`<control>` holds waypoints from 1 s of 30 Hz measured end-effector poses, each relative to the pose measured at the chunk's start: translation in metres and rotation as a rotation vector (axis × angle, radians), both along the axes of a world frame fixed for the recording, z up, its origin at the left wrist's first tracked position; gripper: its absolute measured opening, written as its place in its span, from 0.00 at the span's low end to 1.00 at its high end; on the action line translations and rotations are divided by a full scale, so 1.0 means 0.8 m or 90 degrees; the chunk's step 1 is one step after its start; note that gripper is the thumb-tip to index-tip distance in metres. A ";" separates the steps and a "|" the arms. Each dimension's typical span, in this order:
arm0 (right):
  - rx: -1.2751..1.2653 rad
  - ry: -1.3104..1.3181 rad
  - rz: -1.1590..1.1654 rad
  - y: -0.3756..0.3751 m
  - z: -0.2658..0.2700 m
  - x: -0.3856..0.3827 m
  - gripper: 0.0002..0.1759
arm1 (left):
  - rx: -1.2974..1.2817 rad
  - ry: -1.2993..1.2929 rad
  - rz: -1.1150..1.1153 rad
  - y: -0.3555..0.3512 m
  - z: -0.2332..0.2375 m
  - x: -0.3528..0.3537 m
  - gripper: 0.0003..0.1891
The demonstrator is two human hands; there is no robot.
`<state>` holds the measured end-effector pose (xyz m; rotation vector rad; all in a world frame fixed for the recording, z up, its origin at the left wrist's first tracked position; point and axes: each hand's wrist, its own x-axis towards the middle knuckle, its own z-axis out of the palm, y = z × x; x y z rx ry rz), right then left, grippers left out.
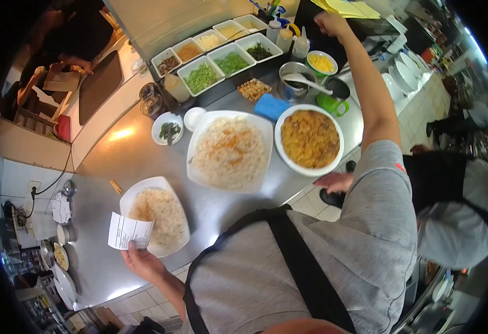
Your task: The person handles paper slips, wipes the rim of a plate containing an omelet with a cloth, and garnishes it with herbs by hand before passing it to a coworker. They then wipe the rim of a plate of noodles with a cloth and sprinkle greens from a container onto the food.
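In my left hand [142, 261] is a printed paper slip [131, 230], pinched at its lower edge. It overlaps the near-left rim of a white square bowl of rice [163, 220] with an orange-brown sprinkle. My right arm reaches far out, and my right hand [332, 25] is curled closed beside yellow sheets of paper [352, 8]. Whatever its fingers hold, if anything, I cannot make out. A larger square bowl of rice [230, 158] stands mid-counter. Right of it is a round white bowl of yellow-brown food [309, 139].
Trays of chopped toppings [231, 62] line the back, near squeeze bottles [301, 44]. A metal pot [295, 83], blue cloth [271, 106] and green cup [333, 103] stand close together. At right, a co-worker's hand [335, 182] extends near the counter edge. Stacked white bowls [405, 72] sit beyond.
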<state>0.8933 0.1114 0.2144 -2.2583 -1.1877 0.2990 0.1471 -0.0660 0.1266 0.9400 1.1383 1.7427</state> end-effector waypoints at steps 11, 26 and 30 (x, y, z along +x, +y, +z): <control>-0.087 0.347 -0.026 0.067 -0.163 0.084 0.18 | -0.096 0.089 0.050 -0.031 0.034 0.121 0.15; -0.022 0.478 0.012 0.030 -0.164 0.098 0.10 | -0.081 0.092 -0.005 -0.008 0.019 0.173 0.15; -0.060 0.478 0.004 0.025 -0.168 0.093 0.08 | -0.085 0.083 -0.024 -0.009 0.020 0.182 0.17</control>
